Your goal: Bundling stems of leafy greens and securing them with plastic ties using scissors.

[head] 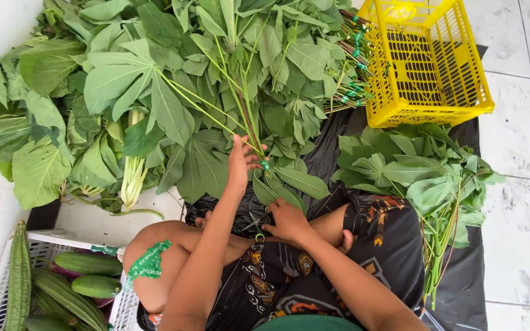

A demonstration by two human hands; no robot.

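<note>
A person sits on the tiled floor over a black plastic sheet, looking down at their own two hands. The left hand is raised and clamped around the stems of a bunch of cassava leaves, just above a small green tie. The bunch's long axis runs away from the person, stems toward the lap and leaf blades fanning out toward the far wall. The right hand rests lower, on the lap, just below the stem ends; its fingers are curled together, and it seems to touch a small pair of scissors, though the view there is too dark to be sure. Of the two, the left hand is on the bunch and the right is just beneath its cut ends.

Behind the bunch lies one big heap of leaves against the left wall. Tied bundles lie with their stem ends against one yellow plastic basket at the far right. One smaller pile of loose leaves sits to the person's right on the sheet. At the near left stands one white crate holding ridged gourds and at least two cucumbers. A strip of green tape lies on the left knee.
</note>
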